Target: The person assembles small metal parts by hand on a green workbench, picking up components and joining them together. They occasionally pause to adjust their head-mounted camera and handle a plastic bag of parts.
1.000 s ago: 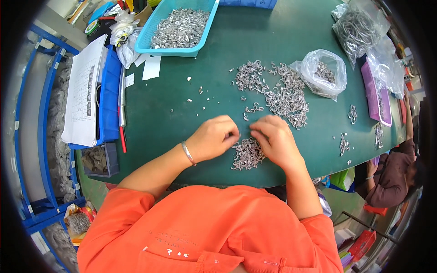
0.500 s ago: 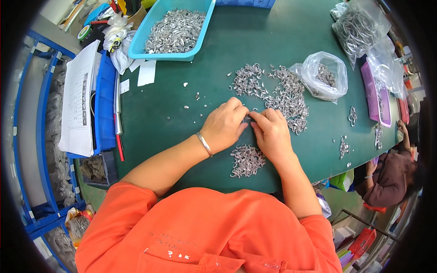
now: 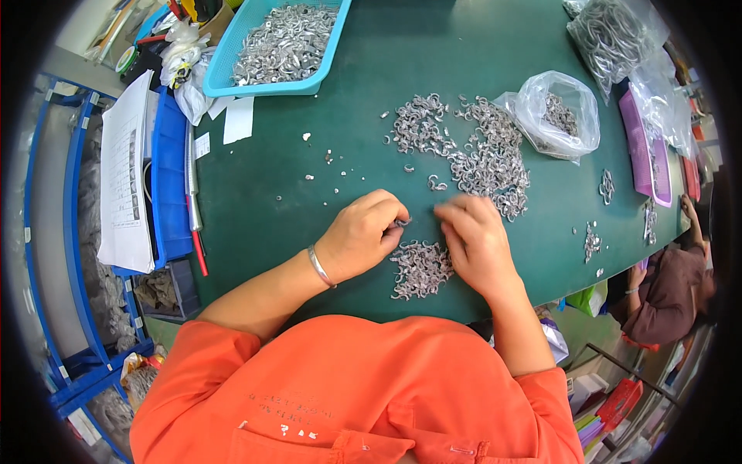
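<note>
My left hand (image 3: 359,236) is closed, a small grey curved metal piece (image 3: 399,223) showing at its fingertips; how many it holds is hidden. Across a short gap, my right hand (image 3: 478,238) hovers with fingers loosely bent, slightly blurred, and thumb apart; nothing shows between them. A small heap of grey curved metal pieces (image 3: 420,271) lies just below, between both hands. Beyond the right hand spreads a larger heap of similar pieces (image 3: 491,166), with a smaller cluster (image 3: 420,124) to its left.
A clear plastic bag (image 3: 560,116) holding pieces stands open beyond the large heap. At the far left is a turquoise basket (image 3: 315,87) full of parts. A blue bin (image 3: 171,185) with papers sits on the left, a purple basket (image 3: 635,147) on the right. Another person (image 3: 668,290) works at the right.
My hands, together before, have drawn apart and come nearer to me. The left keeps a grey piece at its fingertips; the right has moved off to the right. The view has shifted slightly.
</note>
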The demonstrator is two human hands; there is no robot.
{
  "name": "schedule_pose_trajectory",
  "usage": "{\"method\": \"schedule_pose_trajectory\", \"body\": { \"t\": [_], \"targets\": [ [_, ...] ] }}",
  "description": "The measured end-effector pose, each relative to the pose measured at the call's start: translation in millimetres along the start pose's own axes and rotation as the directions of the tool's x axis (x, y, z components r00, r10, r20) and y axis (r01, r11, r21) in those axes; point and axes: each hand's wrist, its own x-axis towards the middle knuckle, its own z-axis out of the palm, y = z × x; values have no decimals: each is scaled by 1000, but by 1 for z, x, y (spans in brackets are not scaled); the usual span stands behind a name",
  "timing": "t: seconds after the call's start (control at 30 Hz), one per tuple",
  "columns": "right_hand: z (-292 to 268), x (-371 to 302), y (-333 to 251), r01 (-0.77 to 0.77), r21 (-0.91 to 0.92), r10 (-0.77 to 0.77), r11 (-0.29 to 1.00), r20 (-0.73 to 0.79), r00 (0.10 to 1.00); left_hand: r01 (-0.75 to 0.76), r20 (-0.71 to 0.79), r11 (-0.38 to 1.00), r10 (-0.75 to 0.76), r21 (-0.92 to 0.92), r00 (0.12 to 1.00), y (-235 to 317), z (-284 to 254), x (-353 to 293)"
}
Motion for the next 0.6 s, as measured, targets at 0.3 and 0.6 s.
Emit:
{"method": "schedule_pose_trajectory", "body": {
  "t": [0.3, 0.6],
  "targets": [
    [13, 6, 9, -27, -34, 24, 999, -104, 994, 77, 18, 996, -78, 41, 997, 8, -11, -10],
    [3, -5, 10, -120, 6, 120, 993, -122, 985, 96, 20, 991, -98, 93, 995, 12, -8, -4]
  ]
}}
